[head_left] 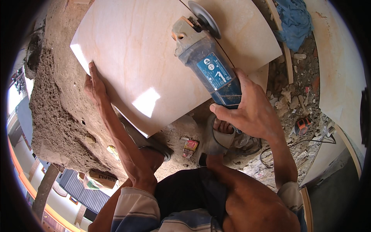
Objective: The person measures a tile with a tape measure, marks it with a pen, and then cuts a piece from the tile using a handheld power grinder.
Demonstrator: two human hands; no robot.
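A large glossy cream tile (131,46) with faint veining lies in front of me, its corner pointing toward my feet. My right hand (255,110) is wrapped round the rear body of a dusty blue angle grinder (212,73). The grinder's grey disc (205,19) stands on edge over a thin dark line across the tile, on whose right lies another stretch of tile (251,34). Whether the disc touches the surface or spins, I cannot tell. At the tile's left edge, my left hand (95,86) grips the rim, one finger along the top.
My sandaled foot (222,133) is close to the tile's near edge. A cable (266,162) loops across rubble (288,96) at right, near an orange-and-black tape measure (302,125). Beyond are a wooden strip (286,50), blue cloth (293,23) and another large panel (340,58).
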